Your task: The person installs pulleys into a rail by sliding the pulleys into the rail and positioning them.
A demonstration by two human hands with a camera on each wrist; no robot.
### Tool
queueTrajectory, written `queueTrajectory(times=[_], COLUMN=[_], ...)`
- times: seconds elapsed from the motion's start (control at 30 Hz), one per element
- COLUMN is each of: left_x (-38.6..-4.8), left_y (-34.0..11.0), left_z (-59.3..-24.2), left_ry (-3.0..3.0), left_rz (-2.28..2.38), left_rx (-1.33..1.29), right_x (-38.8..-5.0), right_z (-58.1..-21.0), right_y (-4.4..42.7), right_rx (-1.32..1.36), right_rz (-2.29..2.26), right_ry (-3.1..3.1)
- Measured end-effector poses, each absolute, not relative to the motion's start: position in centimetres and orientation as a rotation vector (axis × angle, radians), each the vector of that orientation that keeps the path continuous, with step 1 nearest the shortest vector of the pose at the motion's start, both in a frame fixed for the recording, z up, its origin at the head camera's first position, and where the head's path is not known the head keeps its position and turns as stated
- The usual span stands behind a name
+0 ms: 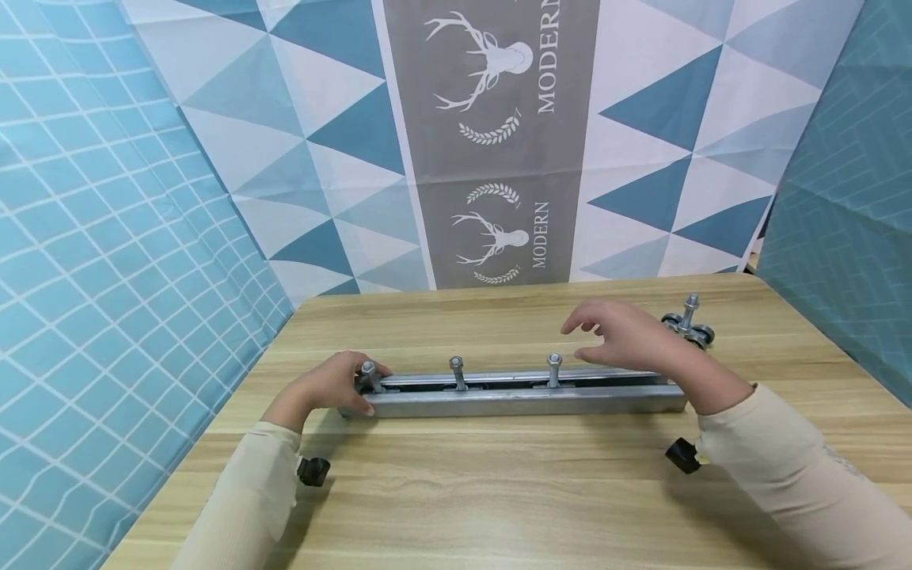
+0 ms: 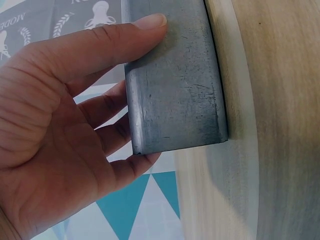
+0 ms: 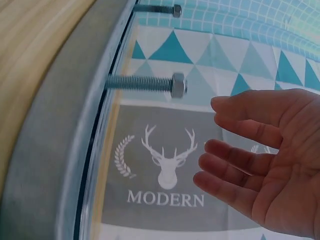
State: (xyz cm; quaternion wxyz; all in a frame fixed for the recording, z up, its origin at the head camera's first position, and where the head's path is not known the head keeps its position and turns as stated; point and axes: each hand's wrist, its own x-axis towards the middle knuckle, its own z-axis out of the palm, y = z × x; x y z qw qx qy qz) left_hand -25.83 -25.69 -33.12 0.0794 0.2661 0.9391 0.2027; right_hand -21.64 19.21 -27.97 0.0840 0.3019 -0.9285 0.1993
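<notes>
A long grey metal sliding-door track [image 1: 513,404] lies across the table with its slot upward. Three threaded bolts with nuts stand up out of the slot: one at the left end [image 1: 371,375], one further along [image 1: 458,374] and one right of centre [image 1: 554,370]. My left hand [image 1: 335,384] grips the track's left end, thumb on the near wall [image 2: 175,95] and fingers behind. Just right of the third bolt, my right hand [image 1: 630,336] hovers above the track, holding nothing; its fingers are loosely bent and apart from the bolt [image 3: 145,84].
Behind my right hand, a roller hanger [image 1: 694,331] with wheels and an upright bolt stands on the wooden table [image 1: 470,491]. Patterned cloth [image 1: 499,198] hangs along the back edge, with blue sheets at the left [image 1: 93,237] and right [image 1: 841,237].
</notes>
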Motion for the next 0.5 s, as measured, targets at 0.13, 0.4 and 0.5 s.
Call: queueTrajectory(times=[0.13,0.4,0.5], left_x=[-25.9,-25.8,-25.9], left_y=[-25.7,-25.7,-25.6], left_z=[-33.1,-33.1,-33.1], left_ry=[2.81,2.81,2.81], left_rz=[0.608,0.61,0.612], left_rx=[0.788,0.769,0.775], right_x=[-21.6,-21.7,-21.8], right_z=[-27.7,-27.7,-27.8], right_y=[20.0,21.7,22.4], right_rx=[0.858,0.767,0.733], right_rz=[0.544,0.523,0.52], right_ry=[-2.752,-2.741,-2.746])
